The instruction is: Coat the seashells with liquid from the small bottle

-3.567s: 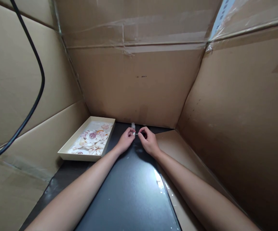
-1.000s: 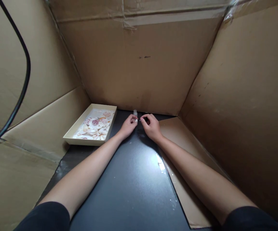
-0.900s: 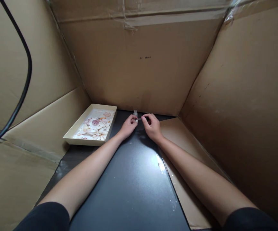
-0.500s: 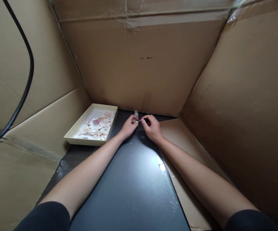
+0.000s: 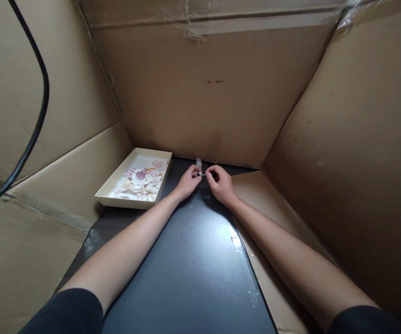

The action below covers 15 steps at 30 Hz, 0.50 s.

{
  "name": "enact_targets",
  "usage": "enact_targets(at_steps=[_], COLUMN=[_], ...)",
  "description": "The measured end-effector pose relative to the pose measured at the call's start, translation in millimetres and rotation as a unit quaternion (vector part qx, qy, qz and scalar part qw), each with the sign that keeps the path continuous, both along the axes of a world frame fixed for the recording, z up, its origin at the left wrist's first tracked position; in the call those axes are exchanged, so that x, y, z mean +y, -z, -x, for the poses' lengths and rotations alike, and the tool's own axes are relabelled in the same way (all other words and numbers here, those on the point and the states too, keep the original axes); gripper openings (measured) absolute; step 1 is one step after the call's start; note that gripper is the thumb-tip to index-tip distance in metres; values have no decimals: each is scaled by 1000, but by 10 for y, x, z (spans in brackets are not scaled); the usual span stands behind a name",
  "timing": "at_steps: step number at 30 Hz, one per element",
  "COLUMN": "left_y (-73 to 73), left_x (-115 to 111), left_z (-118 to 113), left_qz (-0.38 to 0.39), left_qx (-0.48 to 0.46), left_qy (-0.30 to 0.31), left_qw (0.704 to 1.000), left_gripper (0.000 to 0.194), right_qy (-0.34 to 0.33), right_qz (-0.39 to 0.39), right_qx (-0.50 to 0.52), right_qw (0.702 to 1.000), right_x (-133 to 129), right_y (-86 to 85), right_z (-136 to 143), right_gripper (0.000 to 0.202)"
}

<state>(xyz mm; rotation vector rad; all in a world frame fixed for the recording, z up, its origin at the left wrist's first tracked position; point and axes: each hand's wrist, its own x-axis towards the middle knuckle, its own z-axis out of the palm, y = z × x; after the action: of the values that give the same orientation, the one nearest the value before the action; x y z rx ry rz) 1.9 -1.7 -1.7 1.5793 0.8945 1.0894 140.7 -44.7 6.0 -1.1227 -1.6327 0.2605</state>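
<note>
My left hand (image 5: 188, 182) pinches small pale piece (image 5: 200, 174), likely to steady it | my right hand (image 5: 221, 183), just beside, pinches thin stick (image 5: 203, 174) pointing at it, probably for fine control | small clear bottle (image 5: 199, 162) upright just behind my left fingertips, within reach | shell-filled tray (image 5: 106, 200) off left, leaving elbow room

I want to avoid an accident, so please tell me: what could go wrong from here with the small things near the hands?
The small bottle stands just behind the fingers of the left hand, so a slight push might tip it over. The thin stick is pinched by the fingers of the right hand and looks very slender, so it could slip onto the dark table.
</note>
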Motion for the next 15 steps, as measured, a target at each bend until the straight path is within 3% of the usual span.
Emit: enact_targets(at_steps=[15], left_y=[17], left_x=[15], left_z=[0], left_qz=[-9], left_qx=[-2], left_qy=[-1], left_qw=[1000], left_gripper=[15], right_qy=[-4], right_qz=[1], right_qx=[46], right_qw=[999], right_x=[-13], right_y=[-16], right_z=[-11], right_gripper=[13])
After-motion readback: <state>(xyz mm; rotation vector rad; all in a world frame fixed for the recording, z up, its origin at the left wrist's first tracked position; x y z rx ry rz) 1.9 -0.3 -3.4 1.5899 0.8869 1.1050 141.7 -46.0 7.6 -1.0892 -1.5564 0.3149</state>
